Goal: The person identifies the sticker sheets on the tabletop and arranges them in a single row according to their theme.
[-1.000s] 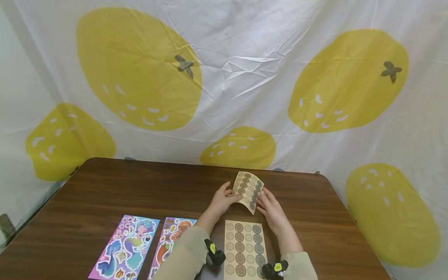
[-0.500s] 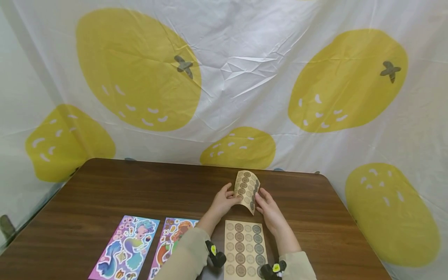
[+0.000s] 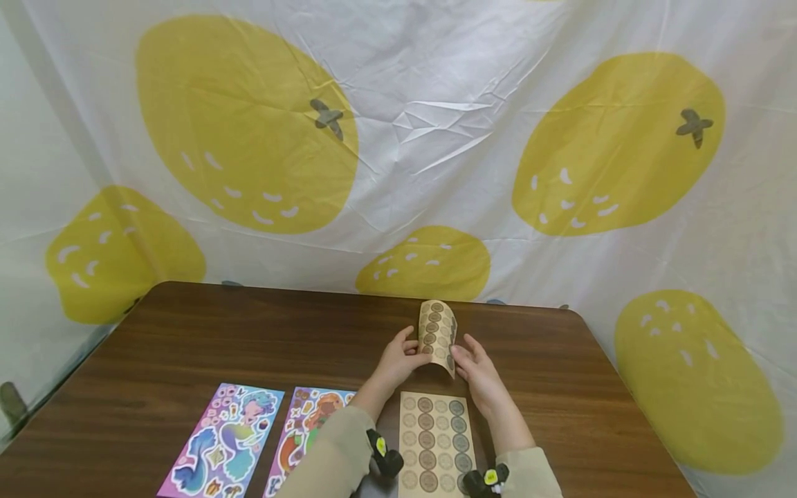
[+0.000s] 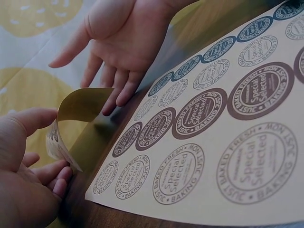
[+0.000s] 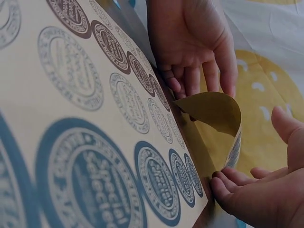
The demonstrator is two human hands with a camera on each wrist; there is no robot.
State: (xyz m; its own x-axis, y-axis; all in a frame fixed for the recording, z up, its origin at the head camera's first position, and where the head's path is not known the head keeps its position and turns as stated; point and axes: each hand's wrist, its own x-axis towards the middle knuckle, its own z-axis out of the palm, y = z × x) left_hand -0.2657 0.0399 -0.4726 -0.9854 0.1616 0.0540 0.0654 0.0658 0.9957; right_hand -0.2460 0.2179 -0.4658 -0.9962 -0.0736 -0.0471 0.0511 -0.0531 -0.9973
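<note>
A small beige sticker sheet [image 3: 434, 330] with round brown and grey-blue labels is held up, bent into a curve, above the far part of the table. My left hand [image 3: 394, 360] holds its left edge between thumb and fingers. At the opposite edge my right hand [image 3: 484, 379] touches the sheet with its fingers, while its thumb [image 5: 281, 124] stands raised, apart from the paper. A flat beige sheet [image 3: 434, 443] of the same round labels lies nearer on the table, under my wrists. "Just baked fresh" shows on those labels [image 4: 178, 174] in the left wrist view.
Two purple mermaid sticker sheets lie at left: one with a blue tail [image 3: 221, 443], another with a red-haired figure [image 3: 305, 422] partly covered by my left sleeve. The dark wooden table [image 3: 261, 332] ends at a white curtain [image 3: 429, 62] with yellow fruit prints.
The held sheet has curled tighter, its right side moving left and looking narrower. My right hand has moved slightly left with that edge; my left hand has hardly moved.
</note>
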